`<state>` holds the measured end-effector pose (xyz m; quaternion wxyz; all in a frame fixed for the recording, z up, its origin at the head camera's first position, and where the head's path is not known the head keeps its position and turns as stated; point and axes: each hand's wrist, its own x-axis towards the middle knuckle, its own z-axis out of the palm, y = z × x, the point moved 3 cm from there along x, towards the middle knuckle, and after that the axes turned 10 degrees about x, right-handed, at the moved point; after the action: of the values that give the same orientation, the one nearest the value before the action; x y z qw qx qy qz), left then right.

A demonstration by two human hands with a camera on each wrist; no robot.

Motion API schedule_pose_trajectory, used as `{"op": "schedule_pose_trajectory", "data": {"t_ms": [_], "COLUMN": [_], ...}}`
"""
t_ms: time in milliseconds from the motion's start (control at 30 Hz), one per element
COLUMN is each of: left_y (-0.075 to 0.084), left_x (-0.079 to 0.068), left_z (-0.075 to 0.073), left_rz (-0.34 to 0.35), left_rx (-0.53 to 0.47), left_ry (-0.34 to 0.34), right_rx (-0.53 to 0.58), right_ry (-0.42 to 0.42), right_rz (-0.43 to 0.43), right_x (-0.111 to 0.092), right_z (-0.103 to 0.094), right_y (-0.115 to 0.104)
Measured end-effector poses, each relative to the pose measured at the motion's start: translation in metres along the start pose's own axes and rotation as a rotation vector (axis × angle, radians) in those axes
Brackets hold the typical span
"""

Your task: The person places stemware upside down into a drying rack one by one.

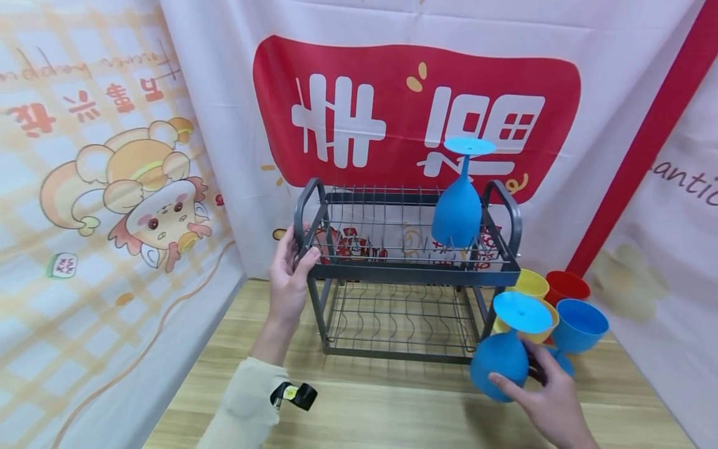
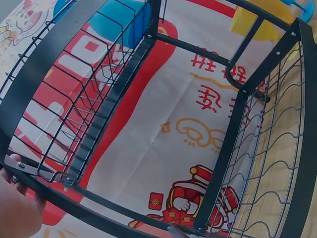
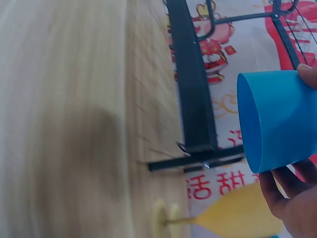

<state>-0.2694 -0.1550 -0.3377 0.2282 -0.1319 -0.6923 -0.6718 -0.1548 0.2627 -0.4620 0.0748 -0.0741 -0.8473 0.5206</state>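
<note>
Goblet (image 1: 495, 365), blue, is inverted: mouth down, base up, long axis slightly tilted from vertical. Position: above the table (image 1: 359, 405), near the dish rack's (image 1: 415, 275) lower right front corner. Right hand (image 1: 552, 399) grasps the bowl, digits spread around it. Left hand (image 1: 288, 285) grips the rack's upper left end.

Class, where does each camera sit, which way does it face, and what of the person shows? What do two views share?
Head: on the head, facing forward and down at the dish rack; left hand and right hand show.
Left wrist: on that wrist, facing through the rack to printed cloth; part of that hand shows.
Right wrist: on that wrist, facing the held blue goblet; some of that hand shows.
Head and right wrist share that goblet.
</note>
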Motion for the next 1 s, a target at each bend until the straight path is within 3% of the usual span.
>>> {"op": "schedule_pose_trajectory", "data": {"t_ms": [233, 400, 600, 800, 1000], "left_y": [-0.001, -0.002, -0.002, -0.003, -0.002], "left_x": [-0.001, -0.001, -0.002, -0.003, -0.002], "left_z": [0.001, 0.002, 0.004, 0.005, 0.006], "left_rz": [0.008, 0.013, -0.002, -0.009, -0.002], "left_rx": [0.01, 0.001, 0.01, 0.009, 0.005], "left_ry": [0.017, 0.024, 0.019, 0.018, 0.021], "right_rx": [-0.074, -0.136, -0.167, -0.166, -0.125], "right_ry": [0.077, 0.066, 0.122, 0.17, 0.215], "right_rz": [-0.118, -0.123, -0.158, -0.156, -0.205], "right_x": [0.003, 0.004, 0.005, 0.007, 0.012], "right_z": [-0.028, -0.04, -0.054, -0.071, -0.088], "right_y": [-0.016, -0.017, -0.01, -0.011, -0.033]}}
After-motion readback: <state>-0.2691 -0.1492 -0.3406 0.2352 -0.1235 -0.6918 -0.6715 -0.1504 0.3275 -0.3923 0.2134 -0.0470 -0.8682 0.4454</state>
